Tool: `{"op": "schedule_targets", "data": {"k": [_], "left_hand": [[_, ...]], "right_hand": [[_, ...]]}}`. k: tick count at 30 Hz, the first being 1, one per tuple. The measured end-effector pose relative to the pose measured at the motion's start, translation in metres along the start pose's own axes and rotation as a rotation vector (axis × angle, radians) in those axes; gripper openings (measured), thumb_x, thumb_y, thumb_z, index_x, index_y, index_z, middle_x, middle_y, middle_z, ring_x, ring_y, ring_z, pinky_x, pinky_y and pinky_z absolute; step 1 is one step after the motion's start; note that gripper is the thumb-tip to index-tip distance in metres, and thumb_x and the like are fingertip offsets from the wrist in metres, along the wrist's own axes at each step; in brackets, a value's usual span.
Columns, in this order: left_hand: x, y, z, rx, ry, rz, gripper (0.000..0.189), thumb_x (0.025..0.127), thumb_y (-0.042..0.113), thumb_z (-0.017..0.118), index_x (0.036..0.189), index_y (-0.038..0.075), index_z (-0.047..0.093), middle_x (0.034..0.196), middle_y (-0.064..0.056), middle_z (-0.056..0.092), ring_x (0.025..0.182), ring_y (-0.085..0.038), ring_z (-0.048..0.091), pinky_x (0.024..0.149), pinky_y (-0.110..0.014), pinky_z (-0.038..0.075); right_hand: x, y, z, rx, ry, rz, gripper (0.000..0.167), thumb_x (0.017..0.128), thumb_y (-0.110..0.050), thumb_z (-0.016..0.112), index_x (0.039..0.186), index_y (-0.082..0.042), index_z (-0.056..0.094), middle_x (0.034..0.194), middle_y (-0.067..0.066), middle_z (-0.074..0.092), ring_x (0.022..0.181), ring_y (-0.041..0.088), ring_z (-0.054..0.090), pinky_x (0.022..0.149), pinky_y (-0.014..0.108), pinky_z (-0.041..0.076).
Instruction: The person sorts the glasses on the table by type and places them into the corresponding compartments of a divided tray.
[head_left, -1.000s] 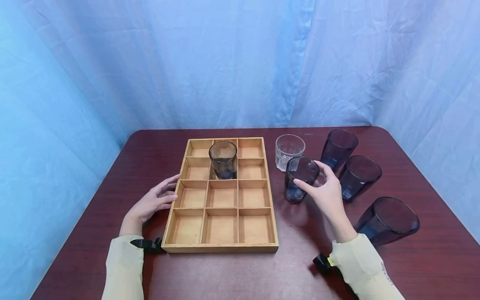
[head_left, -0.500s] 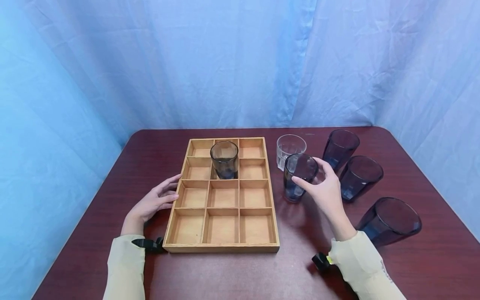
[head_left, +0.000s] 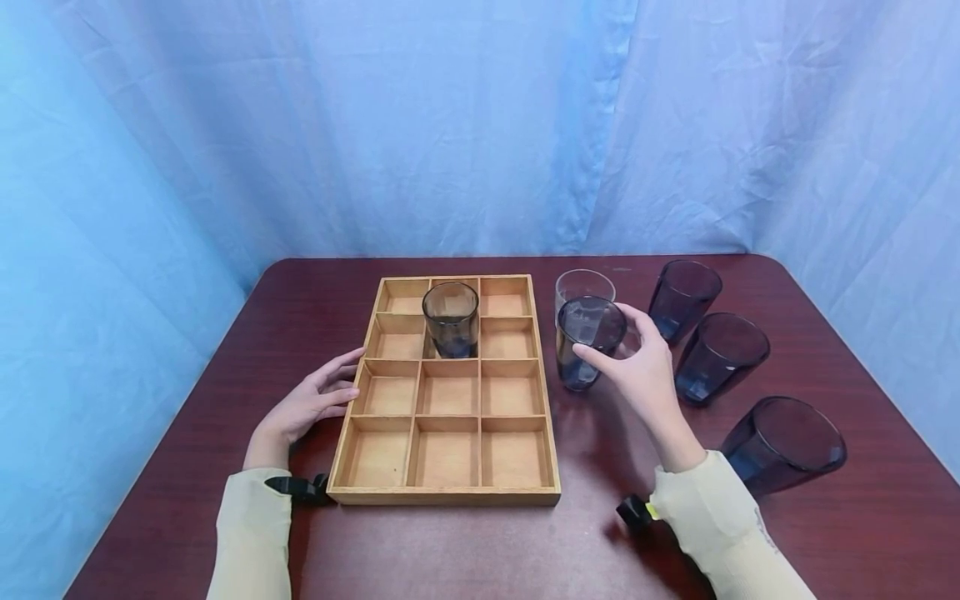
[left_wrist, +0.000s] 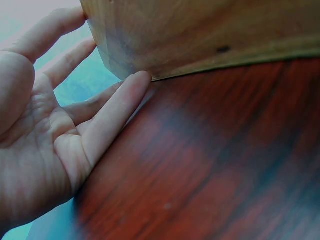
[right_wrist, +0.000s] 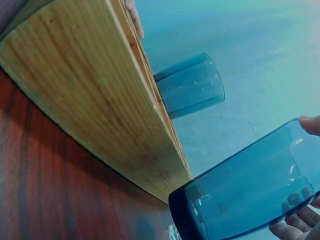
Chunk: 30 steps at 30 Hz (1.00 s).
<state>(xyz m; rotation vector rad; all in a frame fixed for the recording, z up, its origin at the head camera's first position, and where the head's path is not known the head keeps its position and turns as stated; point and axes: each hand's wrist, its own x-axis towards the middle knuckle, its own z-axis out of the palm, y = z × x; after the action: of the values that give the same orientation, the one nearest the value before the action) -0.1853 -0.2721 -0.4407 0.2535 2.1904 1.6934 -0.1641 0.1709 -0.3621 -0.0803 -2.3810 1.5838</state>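
Note:
My right hand (head_left: pixel 648 379) grips a dark tinted drinking glass (head_left: pixel 579 362) near its rim, thumb on the near side and fingers on the far side. In the head view this glass is just right of the wooden compartment tray (head_left: pixel 442 499), overlapping a clear glass (head_left: pixel 583 285) behind it. The right wrist view shows the held glass (right_wrist: pixel 250 185) with its base near the tray's corner. My left hand (head_left: pixel 307 408) touches the tray's left side with extended fingertips. Another tinted glass (head_left: pixel 452 329) stands upright in a middle-column compartment, second row from the back.
Three more tinted glasses stand on the right of the dark red table: one at the back (head_left: pixel 682 300), another glass (head_left: pixel 718 358) in the middle, and a nearer glass (head_left: pixel 776 442) beside my right forearm. Blue curtains (head_left: pixel 480 125) hang behind the table.
My right hand has moved the held glass up and leftward, toward the tray, so that it now covers more of the clear glass. The left hand keeps its place on the tray's side.

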Motion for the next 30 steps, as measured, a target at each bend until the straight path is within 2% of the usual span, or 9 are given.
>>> {"op": "schedule_targets", "data": {"k": [6,11,17,21,25,30], "left_hand": [[0.000,0.000,0.000,0.000,0.000,0.000,0.070,0.097,0.015,0.058,0.156,0.019,0.021,0.153,-0.024,0.028,0.119,-0.024,0.051,0.086,-0.029,0.054],[0.000,0.000,0.000,0.001,-0.002,0.009,0.069,0.097,0.015,0.058,0.156,0.019,0.021,0.153,-0.025,0.028,0.119,-0.025,0.051,0.086,-0.029,0.054],[0.000,-0.001,-0.001,-0.002,-0.001,0.007,0.069,0.097,0.014,0.058,0.156,0.019,0.022,0.153,-0.024,0.029,0.117,-0.021,0.052,0.086,-0.029,0.054],[0.000,-0.002,-0.001,-0.005,-0.002,0.007,0.069,0.097,0.015,0.058,0.156,0.019,0.022,0.153,-0.024,0.028,0.118,-0.023,0.051,0.086,-0.030,0.054],[0.000,-0.002,0.000,-0.006,-0.002,0.005,0.069,0.097,0.015,0.058,0.156,0.019,0.022,0.153,-0.024,0.028,0.122,-0.028,0.049,0.086,-0.030,0.054],[0.000,-0.001,0.000,-0.006,-0.005,0.005,0.069,0.097,0.015,0.058,0.156,0.019,0.022,0.153,-0.024,0.028,0.123,-0.030,0.049,0.086,-0.029,0.054]], "right_hand": [[0.003,-0.008,0.003,-0.012,-0.008,-0.009,0.075,0.075,-0.018,0.083,0.140,-0.007,0.047,0.129,0.009,0.057,0.111,0.010,0.055,0.091,0.011,0.044],[0.007,-0.015,0.006,0.012,-0.020,-0.043,0.074,0.075,-0.018,0.083,0.138,-0.006,0.048,0.130,0.009,0.056,0.117,0.015,0.055,0.097,0.020,0.046],[0.012,-0.022,0.011,0.040,-0.033,-0.088,0.073,0.075,-0.016,0.084,0.138,-0.005,0.048,0.132,0.010,0.055,0.115,0.016,0.056,0.092,0.016,0.047],[0.015,-0.026,0.015,0.057,-0.045,-0.099,0.073,0.075,-0.015,0.083,0.138,-0.006,0.048,0.132,0.009,0.056,0.111,0.010,0.056,0.089,0.012,0.047],[0.017,-0.030,0.018,0.059,-0.049,-0.114,0.072,0.075,-0.016,0.083,0.137,-0.007,0.049,0.127,0.010,0.059,0.102,0.009,0.056,0.082,0.011,0.046],[0.021,-0.034,0.022,0.009,-0.046,-0.144,0.071,0.074,-0.020,0.084,0.136,-0.009,0.051,0.119,0.011,0.062,0.090,0.012,0.055,0.074,0.014,0.045]]}}
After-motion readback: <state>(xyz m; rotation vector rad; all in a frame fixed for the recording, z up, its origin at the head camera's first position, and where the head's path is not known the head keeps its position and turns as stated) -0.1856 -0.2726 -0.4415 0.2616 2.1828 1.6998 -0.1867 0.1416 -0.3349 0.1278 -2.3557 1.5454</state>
